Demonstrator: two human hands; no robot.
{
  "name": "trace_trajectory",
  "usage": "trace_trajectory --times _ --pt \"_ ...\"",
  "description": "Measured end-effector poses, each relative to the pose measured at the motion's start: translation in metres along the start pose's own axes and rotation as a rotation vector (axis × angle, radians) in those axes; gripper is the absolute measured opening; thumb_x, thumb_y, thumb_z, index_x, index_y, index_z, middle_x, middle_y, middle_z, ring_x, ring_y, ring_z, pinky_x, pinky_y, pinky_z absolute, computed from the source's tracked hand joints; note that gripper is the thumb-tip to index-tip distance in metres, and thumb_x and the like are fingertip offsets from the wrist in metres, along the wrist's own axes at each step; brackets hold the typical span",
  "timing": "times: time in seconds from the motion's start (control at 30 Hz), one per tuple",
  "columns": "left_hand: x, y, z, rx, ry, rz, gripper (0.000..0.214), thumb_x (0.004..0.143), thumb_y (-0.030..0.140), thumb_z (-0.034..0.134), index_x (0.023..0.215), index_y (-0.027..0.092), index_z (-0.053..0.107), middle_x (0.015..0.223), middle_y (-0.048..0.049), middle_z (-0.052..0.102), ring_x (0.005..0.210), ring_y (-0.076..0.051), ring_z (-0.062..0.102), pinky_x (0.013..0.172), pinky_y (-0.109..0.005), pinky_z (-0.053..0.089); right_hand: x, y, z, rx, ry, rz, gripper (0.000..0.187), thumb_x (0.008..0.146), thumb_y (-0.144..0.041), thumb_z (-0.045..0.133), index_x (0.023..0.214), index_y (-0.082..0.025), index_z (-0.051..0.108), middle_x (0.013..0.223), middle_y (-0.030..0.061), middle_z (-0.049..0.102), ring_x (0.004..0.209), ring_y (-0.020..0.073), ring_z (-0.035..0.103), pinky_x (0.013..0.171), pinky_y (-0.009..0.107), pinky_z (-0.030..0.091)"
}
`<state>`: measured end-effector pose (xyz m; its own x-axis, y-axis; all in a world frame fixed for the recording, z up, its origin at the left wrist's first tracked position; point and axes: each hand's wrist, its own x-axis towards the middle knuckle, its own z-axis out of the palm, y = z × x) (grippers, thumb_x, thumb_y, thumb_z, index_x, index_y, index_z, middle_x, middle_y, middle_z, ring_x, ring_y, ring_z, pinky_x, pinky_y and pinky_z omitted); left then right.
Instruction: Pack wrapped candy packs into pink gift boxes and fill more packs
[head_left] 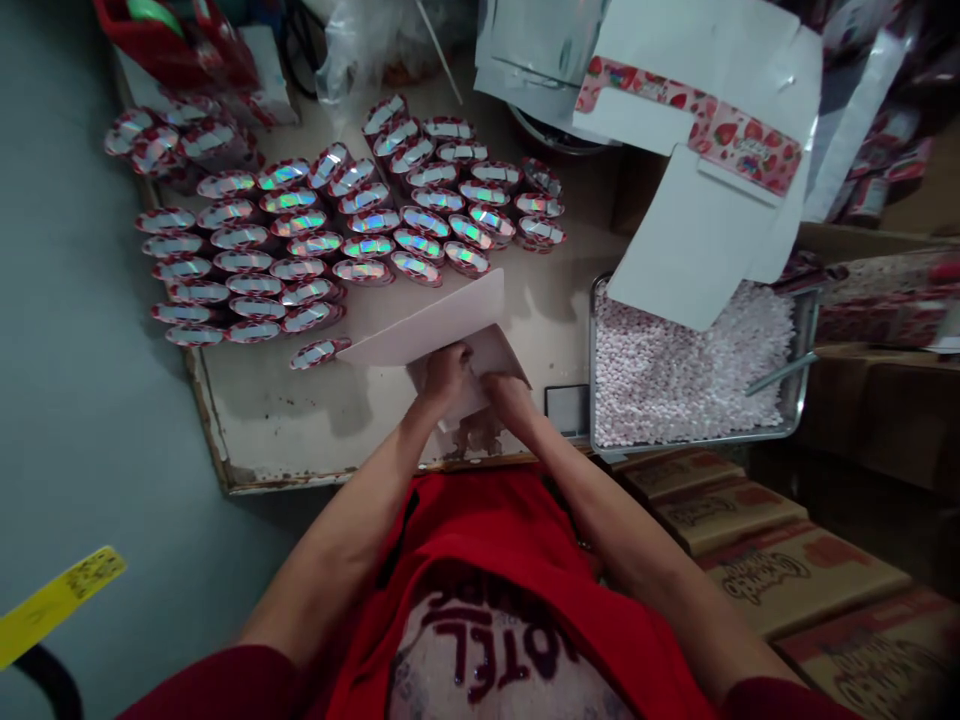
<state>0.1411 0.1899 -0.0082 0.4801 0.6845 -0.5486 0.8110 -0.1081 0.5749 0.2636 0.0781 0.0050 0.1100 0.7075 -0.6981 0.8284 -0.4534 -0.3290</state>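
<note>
A partly folded cardboard box (442, 325) stands near the table's front edge, its pale inner face and a long raised flap toward me. My left hand (448, 375) is closed on the left part of the box, fingers curled inward. On the right part, my right hand (511, 398) is also closed, with its fingertips hidden by the cardboard. Just left of the flap lies a single shiny-topped red packet (319, 352). Beyond it, several rows of similar packets (375, 220) stand packed together with their silvery ends up.
A metal tray (595, 370) of small pale pellets sits at the right, with a metal-handled tool (780, 374) in it. Flat strawberry-print cartons (675, 240) overhang it. Brown cartons (810, 575) are stacked lower right. A red basket (180, 50) is far left.
</note>
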Motion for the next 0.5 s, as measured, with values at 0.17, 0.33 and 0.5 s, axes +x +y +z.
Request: trace_trajectory --times 0.17,0.33,0.5 --pt "-0.044 -0.036 -0.08 -0.185 -0.121 0.153 0.033 0.086 0.015 0.059 0.11 0.023 0.08 0.112 -0.0086 0.081 0.108 -0.026 0.075 0.104 -0.039 0.056 -0.011 0.002 -0.001 0.024 0.138 -0.035 0.025 0.104 -0.015 0.047 0.118 -0.018 0.068 0.119 0.0145 0.071 0.107 0.025 0.068 0.089 0.033 0.049" --pt "-0.092 -0.06 -0.121 -0.255 0.246 0.067 0.025 0.09 0.038 0.066 0.107 0.024 0.078 0.107 -0.0086 0.08 0.102 -0.025 0.075 0.102 -0.042 0.057 0.0 -0.017 0.009 -0.025 0.171 -0.188 0.02 0.101 -0.03 0.063 0.116 -0.018 0.066 0.123 0.015 0.066 0.115 0.0283 0.059 0.093 0.037 0.048" --pt "-0.072 -0.05 -0.072 -0.501 0.517 -0.198 0.071 0.073 0.031 0.087 0.139 0.02 0.061 0.127 -0.012 0.072 0.1 -0.024 0.073 0.091 -0.04 0.061 0.021 -0.027 0.016 -0.166 0.124 -0.28 0.023 0.094 -0.02 0.068 0.117 -0.017 0.067 0.127 0.0165 0.065 0.121 0.0301 0.056 0.104 0.041 0.043"
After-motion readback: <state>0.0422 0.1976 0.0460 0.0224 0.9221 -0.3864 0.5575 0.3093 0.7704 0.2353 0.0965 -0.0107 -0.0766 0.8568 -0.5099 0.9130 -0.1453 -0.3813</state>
